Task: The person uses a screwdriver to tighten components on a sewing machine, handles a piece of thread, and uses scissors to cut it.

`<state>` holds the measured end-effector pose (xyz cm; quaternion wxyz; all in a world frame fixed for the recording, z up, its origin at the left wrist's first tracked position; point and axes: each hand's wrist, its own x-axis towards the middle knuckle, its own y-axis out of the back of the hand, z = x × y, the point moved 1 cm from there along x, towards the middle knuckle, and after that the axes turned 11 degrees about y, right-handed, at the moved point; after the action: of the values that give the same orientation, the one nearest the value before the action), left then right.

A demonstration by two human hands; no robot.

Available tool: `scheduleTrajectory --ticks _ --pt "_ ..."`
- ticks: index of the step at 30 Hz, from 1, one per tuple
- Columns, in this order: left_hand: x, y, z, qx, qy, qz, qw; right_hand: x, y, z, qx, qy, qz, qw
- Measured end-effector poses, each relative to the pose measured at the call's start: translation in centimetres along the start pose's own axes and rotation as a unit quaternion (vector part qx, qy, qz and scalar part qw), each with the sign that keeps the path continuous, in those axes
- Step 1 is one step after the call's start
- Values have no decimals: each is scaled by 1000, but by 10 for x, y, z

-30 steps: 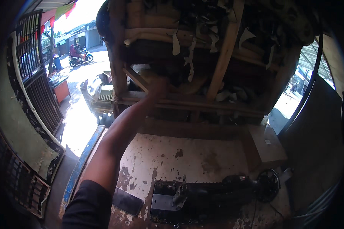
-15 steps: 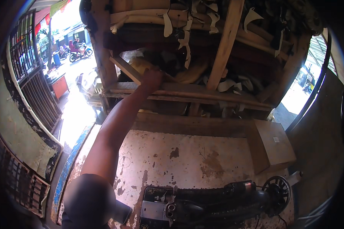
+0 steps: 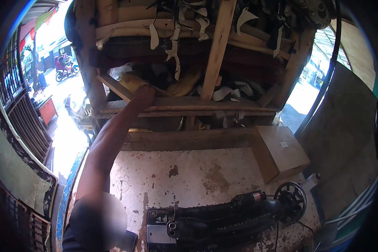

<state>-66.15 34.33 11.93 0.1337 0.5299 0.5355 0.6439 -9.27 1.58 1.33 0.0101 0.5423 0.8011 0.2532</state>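
Observation:
My left hand (image 3: 143, 97) reaches far forward, its fingers curled at the edge of an open wooden frame (image 3: 214, 50). It is just above the frame's lower rail (image 3: 189, 108), beside the end of a slanted wooden strip (image 3: 115, 87). Yellow material (image 3: 132, 80) bulges behind the hand, with another yellow piece (image 3: 185, 86) to its right. What the fingers close on is hidden. My right hand is out of the picture.
A black sewing machine (image 3: 227, 222) with a handwheel (image 3: 290, 202) stands on the worn, paint-chipped table (image 3: 155, 168). A cardboard box (image 3: 281, 149) sits at the table's far right. Pale scraps (image 3: 172, 54) dangle from the frame. A street with a motorbike (image 3: 67, 70) shows at left.
The whole view has shifted, so the frame, box and machine appear farther left. My left hand stays at the same spot by the frame's lower rail.

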Motion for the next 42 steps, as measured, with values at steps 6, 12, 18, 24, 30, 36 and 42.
scheduleTrajectory --ticks 6,12,18,24,30,36,42 --pt "4 3 -26 -8 -22 -55 998 -10 -4 -9 12 6 7 1000" --pt "1 31 0 -129 -28 -141 981 -22 -2 -15 12 20 42 999" --pt "-15 61 -14 -210 -78 -83 971 -31 -1 -17 27 11 -42 999" --pt "-155 188 88 -439 1 -14 899 -25 16 -16 121 42 65 990" --pt "-362 340 156 -615 -70 -306 723 -13 80 -41 203 163 117 959" --pt "-449 367 211 -698 43 -452 554 -27 113 -59 203 234 190 932" --pt "-475 373 257 -772 172 -549 270 -52 137 -37 173 252 268 914"
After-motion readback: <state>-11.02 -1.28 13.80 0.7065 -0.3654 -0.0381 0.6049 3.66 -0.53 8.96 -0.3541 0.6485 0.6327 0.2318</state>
